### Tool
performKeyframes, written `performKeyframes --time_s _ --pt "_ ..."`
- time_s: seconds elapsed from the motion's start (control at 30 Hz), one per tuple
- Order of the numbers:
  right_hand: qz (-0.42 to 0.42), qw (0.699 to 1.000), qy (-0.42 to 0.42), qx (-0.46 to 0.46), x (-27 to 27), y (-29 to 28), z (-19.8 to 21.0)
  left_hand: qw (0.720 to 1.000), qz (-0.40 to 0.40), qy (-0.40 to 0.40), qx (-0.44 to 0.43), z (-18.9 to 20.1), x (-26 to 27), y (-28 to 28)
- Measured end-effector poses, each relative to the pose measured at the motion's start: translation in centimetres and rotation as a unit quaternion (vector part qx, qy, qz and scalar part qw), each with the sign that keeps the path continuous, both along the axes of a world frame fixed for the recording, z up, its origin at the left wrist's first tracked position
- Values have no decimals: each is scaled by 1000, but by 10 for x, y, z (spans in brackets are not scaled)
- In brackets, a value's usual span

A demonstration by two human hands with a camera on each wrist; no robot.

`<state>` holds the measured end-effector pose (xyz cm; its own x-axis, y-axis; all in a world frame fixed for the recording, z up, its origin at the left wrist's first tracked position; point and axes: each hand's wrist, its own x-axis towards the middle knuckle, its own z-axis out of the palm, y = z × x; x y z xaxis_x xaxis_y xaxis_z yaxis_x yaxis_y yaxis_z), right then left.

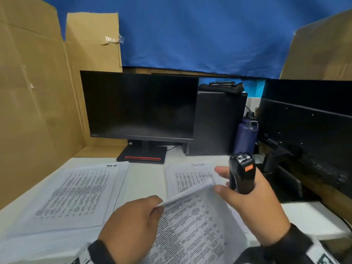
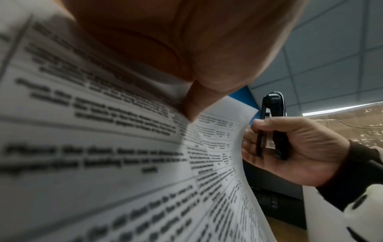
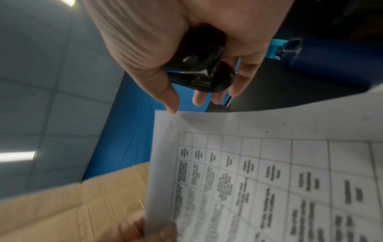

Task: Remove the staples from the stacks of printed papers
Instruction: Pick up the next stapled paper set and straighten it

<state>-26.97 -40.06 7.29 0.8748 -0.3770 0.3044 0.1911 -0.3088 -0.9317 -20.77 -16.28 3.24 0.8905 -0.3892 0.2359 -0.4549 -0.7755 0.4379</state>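
A stack of printed papers is lifted off the table near me, its top edge curling up. My left hand pinches its top left corner; in the left wrist view the fingertips press on the blurred page. My right hand grips a black staple remover upright, with the thumb touching the stack's top right corner. In the right wrist view the tool sits in the palm, just above the page. Two more printed stacks lie flat, one left and one behind. No staple is visible.
A dark monitor stands at the back, with a black computer tower and a blue bottle to its right. Cardboard walls the left side. Another black screen and dark equipment crowd the right.
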Motion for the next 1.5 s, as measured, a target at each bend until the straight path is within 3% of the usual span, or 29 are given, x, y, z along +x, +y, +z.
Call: performKeyframes --time_s 0.13,0.3,0.53,0.73,0.87,0.97,1.07,1.2,1.5 --pt "10 997 -41 -57 -4 8 -1 1000 -15 -11 -10 2 -6 1" --pt "-8 994 -98 -49 -8 10 0 999 -34 -8 -5 5 -11 5" --pt "-30 996 -84 -23 -4 8 -5 997 -71 -24 -8 6 -22 4" --pt "-24 998 -54 -31 0 7 -7 996 -53 -42 55 -4 -17 2" --pt "2 1000 2 13 8 3 -13 993 -36 -69 92 -5 -12 3" --pt "24 994 31 102 14 4 -24 991 -16 -79 110 -12 -7 3" --pt "-9 976 29 214 21 3 -34 989 -4 -80 123 -18 -3 5" --pt "-80 956 10 283 28 2 -41 989 -7 -78 128 -19 -1 6" --pt "-134 964 -25 230 27 10 -44 987 -31 -73 142 -21 -11 -2"
